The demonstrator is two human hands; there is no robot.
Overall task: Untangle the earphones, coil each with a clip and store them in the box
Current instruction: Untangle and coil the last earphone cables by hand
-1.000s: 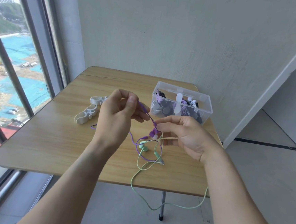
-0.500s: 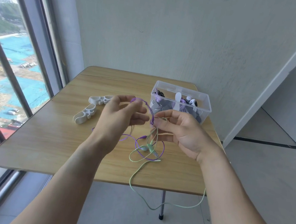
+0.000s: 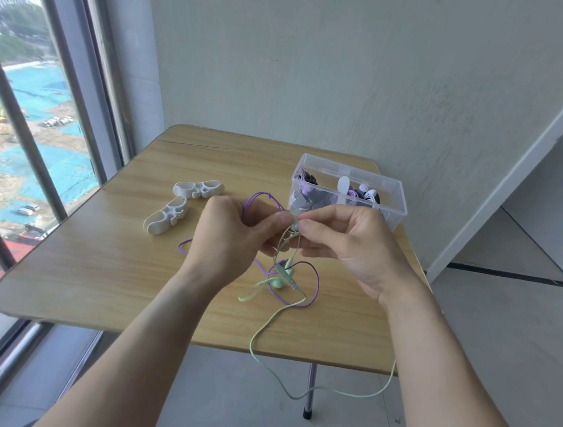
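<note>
Purple earphones (image 3: 314, 287) and pale green earphones (image 3: 278, 283) are tangled together over the wooden table (image 3: 103, 265). My left hand (image 3: 233, 239) pinches the purple cord, which arches up in a loop above its fingers. My right hand (image 3: 346, 243) pinches the tangle's top, fingertip to fingertip with the left. The green cord trails off the table's front edge and hangs below it. A clear plastic box (image 3: 394, 203) with coiled earphones inside stands just behind my right hand. Two white cable clips (image 3: 166, 217) (image 3: 200, 188) lie to the left.
A tall window (image 3: 21, 153) runs along the left side of the table. A plain wall stands behind it. The floor opens out to the right, and a table leg (image 3: 310, 391) shows below the front edge.
Both hands have come closer together, fingertips now meeting at the tangle. The purple loop stands higher above my left hand. The earbuds and loose cord have shifted a little on the table.
</note>
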